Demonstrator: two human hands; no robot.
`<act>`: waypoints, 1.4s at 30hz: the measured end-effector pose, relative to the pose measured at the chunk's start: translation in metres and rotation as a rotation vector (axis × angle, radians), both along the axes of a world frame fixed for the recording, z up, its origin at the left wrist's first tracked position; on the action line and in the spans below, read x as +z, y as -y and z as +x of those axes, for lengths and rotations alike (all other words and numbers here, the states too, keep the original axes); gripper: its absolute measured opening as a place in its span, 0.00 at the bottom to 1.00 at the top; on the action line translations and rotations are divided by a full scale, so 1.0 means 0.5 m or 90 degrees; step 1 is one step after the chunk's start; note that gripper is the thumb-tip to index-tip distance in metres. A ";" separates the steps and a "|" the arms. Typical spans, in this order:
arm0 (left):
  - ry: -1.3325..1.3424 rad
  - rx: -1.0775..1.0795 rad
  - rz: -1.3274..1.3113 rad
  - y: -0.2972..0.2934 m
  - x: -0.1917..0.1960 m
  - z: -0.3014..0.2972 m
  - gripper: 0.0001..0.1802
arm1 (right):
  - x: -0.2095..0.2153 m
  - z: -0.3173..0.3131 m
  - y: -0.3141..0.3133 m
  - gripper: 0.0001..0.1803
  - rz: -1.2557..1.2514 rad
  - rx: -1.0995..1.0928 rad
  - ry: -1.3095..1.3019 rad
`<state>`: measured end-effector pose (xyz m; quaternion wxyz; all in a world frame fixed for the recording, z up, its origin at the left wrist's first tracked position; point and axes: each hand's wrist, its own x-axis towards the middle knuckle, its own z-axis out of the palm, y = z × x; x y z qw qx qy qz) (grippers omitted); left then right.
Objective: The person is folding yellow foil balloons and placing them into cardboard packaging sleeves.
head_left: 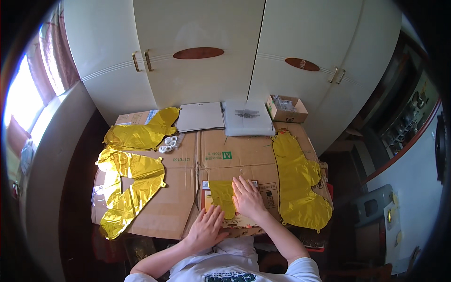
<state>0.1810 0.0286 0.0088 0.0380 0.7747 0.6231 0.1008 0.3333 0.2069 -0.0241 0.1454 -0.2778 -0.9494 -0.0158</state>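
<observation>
Both hands lying flat, fingers spread, no pinching: right hand [247,197] & left hand [206,228] pressing small gold foil piece [221,196] smooth against cardboard surface [188,188].

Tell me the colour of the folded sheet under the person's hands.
Shiny gold: the folded foil piece under both hands, seen in the head view.

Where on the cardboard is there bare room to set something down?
The middle of the cardboard is bare, between the rings and the right foil balloon. The back edge and the left side, under two foil balloons, are crowded.
</observation>
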 end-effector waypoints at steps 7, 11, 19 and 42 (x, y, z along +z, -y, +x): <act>0.008 -0.001 0.026 0.038 -0.026 0.010 0.39 | 0.005 -0.009 0.006 0.28 -0.031 0.125 -0.015; 0.000 -0.011 0.031 0.043 -0.019 0.010 0.37 | -0.008 -0.012 0.004 0.28 -0.103 0.113 -0.001; -0.008 -0.095 0.088 0.129 -0.013 -0.018 0.21 | -0.005 -0.012 -0.003 0.29 -0.142 0.126 0.021; -0.001 0.156 0.151 0.220 0.045 -0.187 0.17 | -0.035 -0.006 0.002 0.25 -0.138 0.121 -0.101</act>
